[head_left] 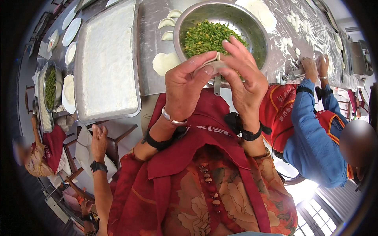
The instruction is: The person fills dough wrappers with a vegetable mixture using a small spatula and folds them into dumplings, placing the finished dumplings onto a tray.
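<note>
Both my hands are raised over the near rim of a steel bowl [263,47] that holds chopped green filling with yellow bits [206,37]. Between my fingertips is a pale, folded dumpling [212,67]. My left hand [183,84] pinches its edge between thumb and forefinger, and my right hand [246,80] grips the other end, its upper fingers raised. Just beneath, the flat metal handle [217,85] of a utensil sticks out over the bowl's near rim. One round wrapper [163,64] lies left of the bowl, with several finished dumplings [167,23] beyond it.
A floured metal tray [136,78] stands to the left, with white plates [72,31] past it. More wrappers [260,13] and small dough pieces [297,23] lie right of the bowl. There, a co-worker's hands [311,67] work at a rolling pin [295,74]. Another person's hand [99,143] is at lower left.
</note>
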The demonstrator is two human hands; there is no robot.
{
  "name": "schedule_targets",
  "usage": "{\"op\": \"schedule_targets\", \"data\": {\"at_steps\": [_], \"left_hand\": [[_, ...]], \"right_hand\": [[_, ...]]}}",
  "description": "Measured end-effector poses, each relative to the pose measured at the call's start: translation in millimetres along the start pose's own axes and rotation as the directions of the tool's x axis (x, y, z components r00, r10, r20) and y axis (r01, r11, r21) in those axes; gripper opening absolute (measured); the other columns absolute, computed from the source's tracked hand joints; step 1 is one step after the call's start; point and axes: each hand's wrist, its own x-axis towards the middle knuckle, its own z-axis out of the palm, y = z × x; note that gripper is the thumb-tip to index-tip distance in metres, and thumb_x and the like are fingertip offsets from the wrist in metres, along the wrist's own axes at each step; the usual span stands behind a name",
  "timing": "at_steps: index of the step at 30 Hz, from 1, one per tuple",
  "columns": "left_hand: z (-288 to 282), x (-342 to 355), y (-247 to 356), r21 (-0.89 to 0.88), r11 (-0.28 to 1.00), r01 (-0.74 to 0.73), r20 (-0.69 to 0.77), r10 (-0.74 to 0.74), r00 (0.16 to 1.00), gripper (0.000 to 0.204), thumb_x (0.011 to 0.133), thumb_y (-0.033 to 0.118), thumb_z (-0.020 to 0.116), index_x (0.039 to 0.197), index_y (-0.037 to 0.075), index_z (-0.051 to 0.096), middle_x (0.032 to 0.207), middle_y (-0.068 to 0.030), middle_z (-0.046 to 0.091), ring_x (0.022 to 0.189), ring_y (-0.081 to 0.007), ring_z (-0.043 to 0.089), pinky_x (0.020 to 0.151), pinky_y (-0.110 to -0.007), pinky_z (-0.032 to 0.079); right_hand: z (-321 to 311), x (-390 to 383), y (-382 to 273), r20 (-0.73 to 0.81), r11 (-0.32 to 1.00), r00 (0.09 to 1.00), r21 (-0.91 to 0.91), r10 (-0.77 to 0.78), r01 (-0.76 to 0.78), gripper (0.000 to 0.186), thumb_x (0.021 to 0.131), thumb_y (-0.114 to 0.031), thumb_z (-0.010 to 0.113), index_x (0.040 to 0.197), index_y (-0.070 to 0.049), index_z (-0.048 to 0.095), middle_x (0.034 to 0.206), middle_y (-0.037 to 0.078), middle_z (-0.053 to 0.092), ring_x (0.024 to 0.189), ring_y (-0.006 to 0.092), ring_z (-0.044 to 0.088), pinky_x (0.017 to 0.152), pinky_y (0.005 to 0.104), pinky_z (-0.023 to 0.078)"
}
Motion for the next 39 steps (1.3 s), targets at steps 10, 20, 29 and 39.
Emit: {"op": "schedule_targets", "data": {"at_steps": [10, 20, 29, 39], "left_hand": [[-4, -2, 3, 0.072, 0.997, 0.018, 0.029, -0.020, 0.999, 0.040, 0.100, 0.007, 0.055, 0.136, -0.009, 0.050, 0.114, -0.0142, 0.068, 0.106, -0.0168, 0.064, 0.093, -0.029, 0.053], [-23, 14, 38, 0.522, 0.847, 0.102, 0.298, -0.293, 0.909, 0.044, 0.096, 0.005, 0.052, 0.138, -0.008, 0.050, 0.119, -0.0110, 0.065, 0.109, -0.0136, 0.061, 0.093, -0.026, 0.049], [-23, 16, 42, 0.318, 0.938, 0.140, 0.303, -0.241, 0.922, 0.053, 0.094, 0.001, 0.053, 0.145, -0.007, 0.039, 0.131, -0.0154, 0.059, 0.115, -0.0167, 0.059, 0.096, -0.029, 0.050], [-19, -7, 10, -0.124, 0.989, 0.080, 0.042, -0.076, 0.996, 0.045, 0.096, 0.008, 0.063, 0.137, -0.006, 0.050, 0.123, -0.0111, 0.063, 0.108, -0.0170, 0.063, 0.093, -0.031, 0.055]], "right_hand": [[6, -1, -2, 0.054, 0.961, 0.983, 0.208, 0.176, -0.184, 0.024, 0.076, 0.000, 0.076, 0.099, -0.001, 0.073, 0.119, 0.015, 0.069, 0.125, 0.0332, 0.057, 0.102, 0.0411, 0.046], [2, 4, -1, 0.141, 0.998, 0.988, 0.020, -0.064, 0.062, 0.016, 0.074, 0.003, 0.072, 0.090, 0.000, 0.072, 0.111, 0.018, 0.071, 0.117, 0.0375, 0.062, 0.094, 0.0430, 0.052], [0, 10, -10, 0.224, 0.998, 0.975, 0.057, 0.004, -0.018, 0.024, 0.076, -0.002, 0.074, 0.101, 0.000, 0.073, 0.119, 0.017, 0.069, 0.127, 0.0371, 0.055, 0.103, 0.0435, 0.046], [32, 3, -17, -0.059, 0.926, 0.981, 0.345, 0.184, -0.152, 0.015, 0.079, 0.000, 0.075, 0.094, 0.001, 0.072, 0.116, 0.017, 0.070, 0.123, 0.0334, 0.059, 0.104, 0.0420, 0.045]]}}
